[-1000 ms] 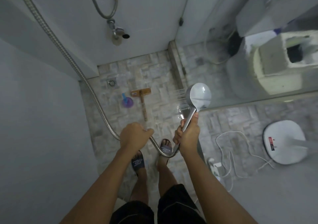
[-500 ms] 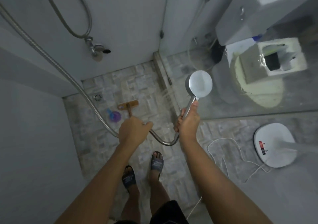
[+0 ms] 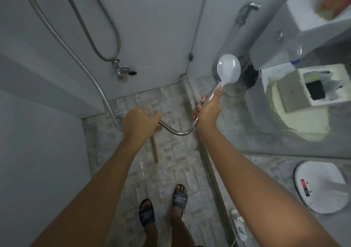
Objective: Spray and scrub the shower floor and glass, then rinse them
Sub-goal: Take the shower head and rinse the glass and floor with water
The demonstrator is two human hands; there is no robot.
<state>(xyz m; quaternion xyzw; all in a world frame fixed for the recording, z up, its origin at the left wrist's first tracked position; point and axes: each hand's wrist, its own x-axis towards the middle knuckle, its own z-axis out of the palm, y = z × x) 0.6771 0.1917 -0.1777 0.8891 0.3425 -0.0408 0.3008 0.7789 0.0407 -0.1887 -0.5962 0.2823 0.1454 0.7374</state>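
Note:
My right hand [image 3: 208, 107] grips the chrome handle of the round shower head [image 3: 228, 69], raised with its face turned toward the glass panel [image 3: 237, 129] on the right. My left hand [image 3: 136, 122] is closed on the metal hose [image 3: 178, 131], which loops between both hands and climbs the left wall. Below lies the pale stone-tile shower floor [image 3: 176, 151], wet and shiny. A wooden-handled scrub brush [image 3: 154, 150] rests on the tiles, its head hidden under my left hand.
A floor drain [image 3: 119, 119] sits in the far left corner, a wall tap [image 3: 121, 71] above it. Behind the glass stand a toilet [image 3: 296, 117] and cistern. A white fan base [image 3: 322, 187] and cable lie outside. My sandalled feet [image 3: 163, 205] stand on the tiles.
My right hand has lifted the shower head higher and further along the glass. The left hand followed with the hose and now covers the brush head; the view tilted up.

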